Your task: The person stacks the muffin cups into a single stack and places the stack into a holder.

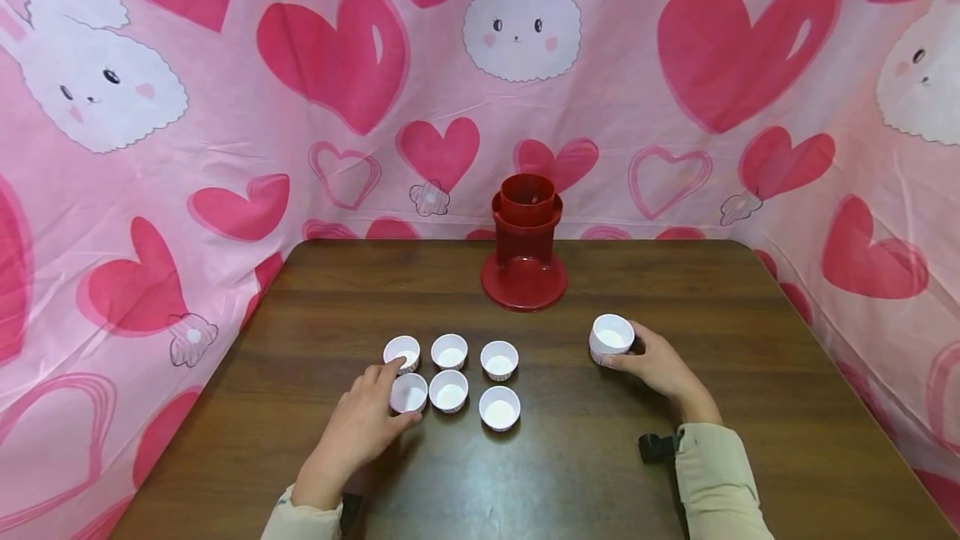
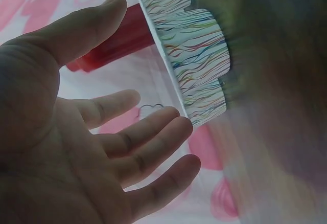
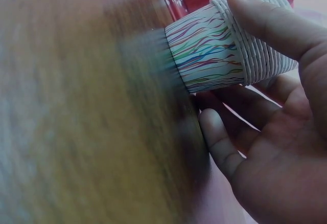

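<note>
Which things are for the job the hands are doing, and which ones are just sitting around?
Seem part of the job:
stack of paper cups, held by the right hand
six loose cups, with the left hand at the leftmost two

Probably just there:
red stand, untouched, though it might be needed
heart-and-bunny cloth behind

Cups (image 1: 499,409) appear paper, smooth and matt; stacked cups (image 3: 204,52) likewise. Stand (image 1: 527,248) presents as smooth, glossy plastic. Table (image 1: 585,465) shows smooth wood grain with slight sheen. Backdrop (image 1: 442,40) is creased, matt cloth.
</note>
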